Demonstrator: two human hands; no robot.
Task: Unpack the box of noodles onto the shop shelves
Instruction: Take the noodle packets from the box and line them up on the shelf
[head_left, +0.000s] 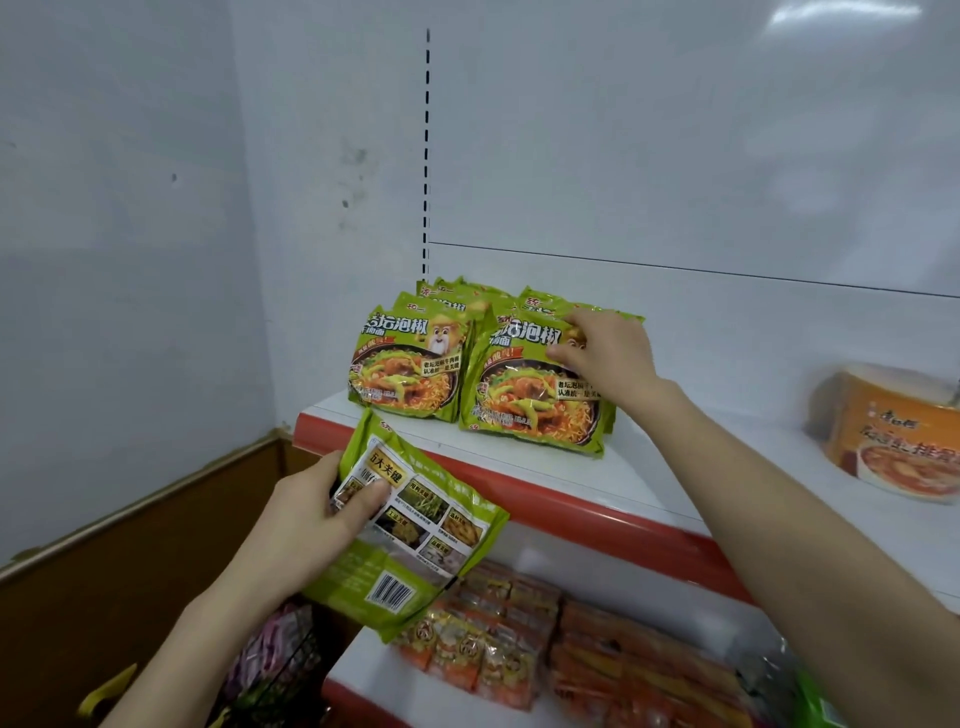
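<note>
Big white characters 老坛泡椒 are printed across the top of the left front noodle packet (405, 366) on the shelf (644, 467), with 牛肉面 underneath and a small white box reading 老坛泡椒牛肉面. The same 泡椒 heading is seen on the right front packet (530, 384), partly covered by a hand. On the back of the held packet (415, 535) a yellow label 五大关键 and a barcode can be made out; the small print is too blurred. The lettering on the orange noodle bowl (893, 436) can't really be read.
</note>
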